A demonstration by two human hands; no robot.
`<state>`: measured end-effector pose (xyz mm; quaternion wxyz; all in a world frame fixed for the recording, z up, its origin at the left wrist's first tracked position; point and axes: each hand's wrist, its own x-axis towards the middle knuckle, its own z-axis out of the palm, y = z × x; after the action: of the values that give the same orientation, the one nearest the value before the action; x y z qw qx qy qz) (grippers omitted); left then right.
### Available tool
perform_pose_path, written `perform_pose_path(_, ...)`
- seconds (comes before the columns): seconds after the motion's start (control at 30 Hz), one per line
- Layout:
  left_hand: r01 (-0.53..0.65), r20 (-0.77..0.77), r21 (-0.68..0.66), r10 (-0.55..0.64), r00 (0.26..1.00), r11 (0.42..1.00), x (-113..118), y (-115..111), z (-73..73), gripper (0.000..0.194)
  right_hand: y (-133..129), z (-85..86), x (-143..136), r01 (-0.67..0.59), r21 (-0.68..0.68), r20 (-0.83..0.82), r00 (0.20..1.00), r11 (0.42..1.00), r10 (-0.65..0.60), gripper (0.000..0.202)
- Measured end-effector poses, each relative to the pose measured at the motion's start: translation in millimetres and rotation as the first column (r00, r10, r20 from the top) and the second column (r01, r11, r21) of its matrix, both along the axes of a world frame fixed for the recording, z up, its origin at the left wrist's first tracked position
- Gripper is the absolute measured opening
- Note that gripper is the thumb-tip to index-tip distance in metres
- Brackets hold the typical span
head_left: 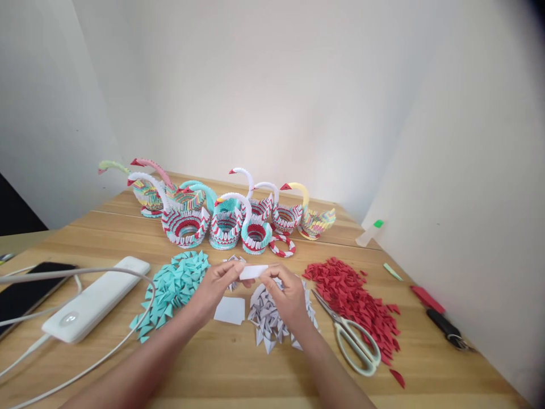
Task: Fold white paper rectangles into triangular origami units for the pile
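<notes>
Both hands meet over the middle of the table around a small white paper strip (254, 272). My left hand (220, 283) pinches its left end, and my right hand (286, 291) pinches the right end. Just below my left hand lie flat white paper pieces (230, 311). A heap of folded white paper triangles (264, 318) is beneath and beside my right hand, partly hidden by it. Turquoise triangles (179, 284) are heaped to the left, red triangles (355, 301) to the right.
Several folded-paper swans (186, 228) stand at the back, with a red-and-white paper ring (281, 246) before them. Scissors (355, 341) lie right. A white power bank (96, 301), cables and a dark phone (32, 289) are left. A glue bottle (368, 233) and black cutter (447, 328) are far right.
</notes>
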<state>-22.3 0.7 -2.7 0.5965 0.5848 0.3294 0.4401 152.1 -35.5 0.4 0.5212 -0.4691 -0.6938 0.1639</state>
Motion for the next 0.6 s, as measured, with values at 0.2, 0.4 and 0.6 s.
perform_pose_path(0.2,-0.069,-0.152,0.150,0.092,0.984,0.986,4,-1,-4.2,0.023,-4,-4.6,3,-0.014,-0.035,-0.057,0.998,0.999,0.012,0.013)
perform_pose_path(0.4,-0.082,-0.223,0.205,0.128,0.966,0.975,6,-5,-2.7,0.013,0,-16.7,6,0.074,-0.140,-0.117,0.989,0.987,-0.091,0.028)
perform_pose_path(0.6,-0.094,-0.221,0.174,0.132,0.966,0.980,8,-7,0.8,0.013,0,-15.5,6,0.104,-0.097,-0.046,0.993,0.990,-0.109,0.019)
